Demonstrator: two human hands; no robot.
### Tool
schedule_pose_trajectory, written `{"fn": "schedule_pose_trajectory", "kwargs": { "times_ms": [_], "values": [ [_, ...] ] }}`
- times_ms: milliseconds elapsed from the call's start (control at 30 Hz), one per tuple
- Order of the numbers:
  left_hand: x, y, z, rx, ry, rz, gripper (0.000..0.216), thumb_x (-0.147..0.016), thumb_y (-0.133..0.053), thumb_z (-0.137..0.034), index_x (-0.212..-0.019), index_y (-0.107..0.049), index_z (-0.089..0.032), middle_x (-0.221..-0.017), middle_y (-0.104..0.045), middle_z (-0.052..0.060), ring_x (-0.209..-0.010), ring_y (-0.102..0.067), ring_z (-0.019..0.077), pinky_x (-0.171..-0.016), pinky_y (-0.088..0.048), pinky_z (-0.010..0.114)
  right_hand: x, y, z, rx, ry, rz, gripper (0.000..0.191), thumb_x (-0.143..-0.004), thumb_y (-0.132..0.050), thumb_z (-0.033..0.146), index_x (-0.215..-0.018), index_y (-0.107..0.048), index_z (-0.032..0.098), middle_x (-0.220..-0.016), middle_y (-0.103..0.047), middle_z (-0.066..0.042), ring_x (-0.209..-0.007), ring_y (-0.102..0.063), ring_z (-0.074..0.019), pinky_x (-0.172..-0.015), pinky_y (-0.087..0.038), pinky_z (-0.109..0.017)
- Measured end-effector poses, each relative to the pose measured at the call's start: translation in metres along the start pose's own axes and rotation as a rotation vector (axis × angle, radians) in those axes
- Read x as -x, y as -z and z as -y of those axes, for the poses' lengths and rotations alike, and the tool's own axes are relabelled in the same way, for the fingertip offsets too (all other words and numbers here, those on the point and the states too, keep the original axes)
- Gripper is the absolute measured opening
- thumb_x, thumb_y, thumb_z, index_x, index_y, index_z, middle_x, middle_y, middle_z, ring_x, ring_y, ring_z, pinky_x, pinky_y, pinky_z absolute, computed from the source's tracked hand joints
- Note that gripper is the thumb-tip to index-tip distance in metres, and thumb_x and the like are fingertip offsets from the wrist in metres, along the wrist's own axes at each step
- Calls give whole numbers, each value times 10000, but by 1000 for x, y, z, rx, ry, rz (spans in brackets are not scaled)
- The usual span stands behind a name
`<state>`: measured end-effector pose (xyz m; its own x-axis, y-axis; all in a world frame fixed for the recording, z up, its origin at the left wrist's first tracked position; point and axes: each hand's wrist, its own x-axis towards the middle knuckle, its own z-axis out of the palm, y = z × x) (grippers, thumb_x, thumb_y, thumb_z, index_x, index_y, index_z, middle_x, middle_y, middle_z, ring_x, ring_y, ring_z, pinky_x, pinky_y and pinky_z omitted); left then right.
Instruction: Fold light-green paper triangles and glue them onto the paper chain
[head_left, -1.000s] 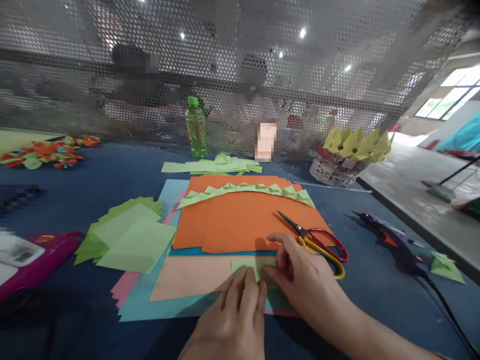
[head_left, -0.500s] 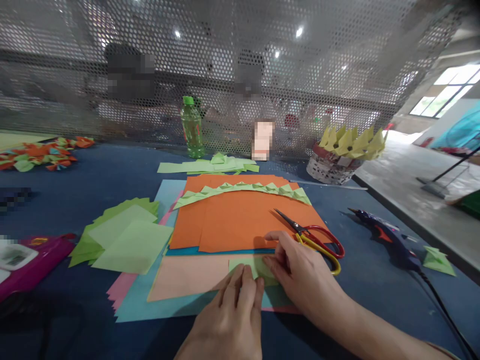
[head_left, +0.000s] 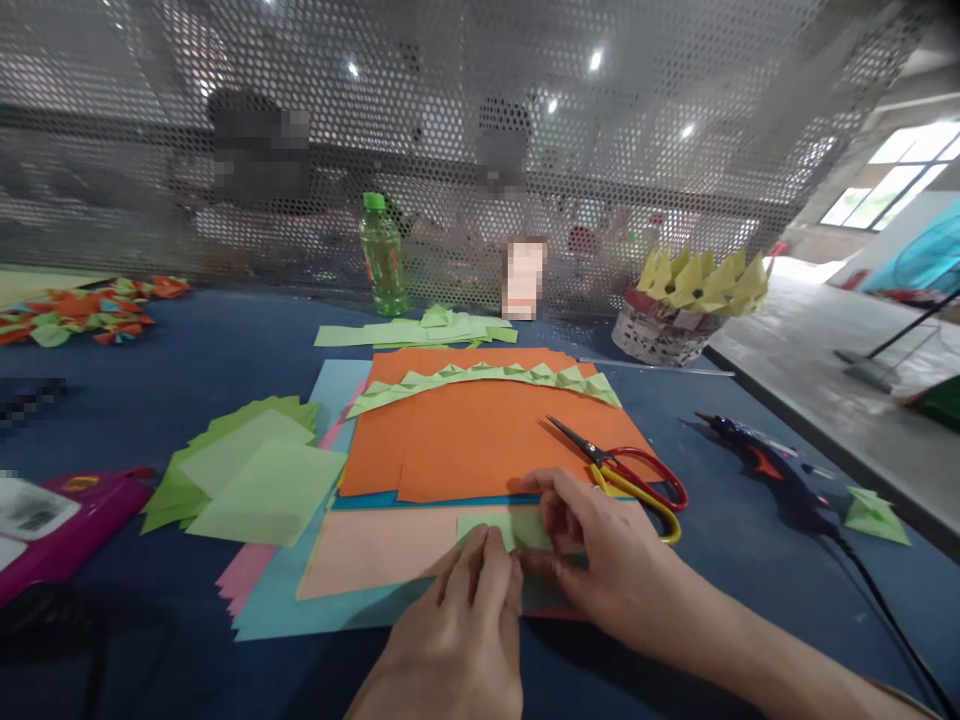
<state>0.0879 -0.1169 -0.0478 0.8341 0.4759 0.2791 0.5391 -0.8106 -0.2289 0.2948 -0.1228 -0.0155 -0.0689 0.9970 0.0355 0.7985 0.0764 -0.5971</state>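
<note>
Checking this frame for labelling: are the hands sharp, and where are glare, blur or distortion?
Head view: left hand and right hand on the green paper piece are fairly sharp; ceiling lights glare through the perforated screen; the background behind it is soft, with pixelated patches; the blue table bends toward the frame's sides.

One scissors [head_left: 622, 470], one glue gun [head_left: 772, 475], one bottle [head_left: 382, 255], one basket [head_left: 660, 340]. Two hands: left hand [head_left: 457, 640], right hand [head_left: 600, 555]. One green piece [head_left: 510, 525] between them. One heap of green squares [head_left: 247, 475], too overlapped to count.
</note>
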Motion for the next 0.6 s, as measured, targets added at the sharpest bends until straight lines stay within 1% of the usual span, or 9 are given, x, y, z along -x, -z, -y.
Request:
{"fn": "schedule_pose_trajectory", "kwargs": {
  "times_ms": [133, 233, 433, 600],
  "values": [
    [2, -7, 1, -1, -16, -15, 461, -884, -517, -131, -1334, -586, -60, -1315, -618, 189, -1235, -592, 293, -1025, -510, 378, 0, 1, -1, 1, 19, -14, 438, -805, -698, 134, -1215, -572, 222, -900, -643, 10, -801, -616, -157, -727, -424, -277],
    [3, -8, 3, 23, -6, -19, 458, -876, -522, -127, -1325, -594, -71, -1318, -622, 180, -1240, -589, 287, -1027, -511, 367, -1, 1, -2, -5, 8, 1, 455, -785, -693, 128, -1216, -580, 221, -900, -642, 3, -799, -617, -160, -713, -425, -274],
    [4, 7, 5, 122, 46, 24, 437, -851, -537, -114, -1278, -631, -94, -1322, -629, 178, -1221, -603, 279, -1033, -507, 364, -1, 3, -4, -33, -10, 34, 470, -763, -653, 113, -1210, -572, 231, -918, -635, 8, -815, -617, -157, -717, -437, -264],
    [4, 15, 7, 81, 53, 22, 452, -822, -503, -85, -1246, -658, -86, -1259, -663, 177, -1173, -626, 289, -1029, -509, 390, -1, 7, -4, -46, -18, 67, 480, -760, -644, 108, -1215, -574, 243, -908, -627, 18, -802, -607, -150, -701, -432, -254]
  ]
}}
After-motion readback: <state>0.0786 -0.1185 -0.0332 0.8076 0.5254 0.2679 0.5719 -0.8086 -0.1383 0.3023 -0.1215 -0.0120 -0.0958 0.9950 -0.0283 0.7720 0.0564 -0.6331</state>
